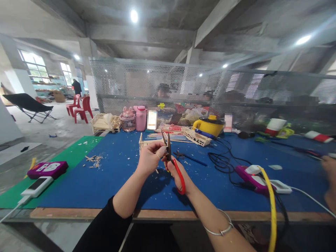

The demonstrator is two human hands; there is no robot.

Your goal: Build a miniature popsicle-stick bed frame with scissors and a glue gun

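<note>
My right hand (177, 172) grips a pair of scissors (181, 180) with red handles, their dark blades pointing up and slightly apart. Close against the blades, my left hand (151, 157) is closed in a pinch; whatever is between its fingertips is too small to make out. Just behind my left hand stands a small pale wooden frame (141, 141), partly hidden by it. Beyond the scissors, a tool with a blue handle (193, 159) lies on the blue table mat (105, 185). Small pale scraps are scattered under and around both hands.
Wood offcuts (93, 161) lie at left. Behind are thin sticks (173, 130), a pale wooden model (196, 136), a pink bottle (141, 119) and a yellow pot (210, 126). Black cable (223, 157) and a purple power strip (253, 178) lie right, near another person's hand (329, 175).
</note>
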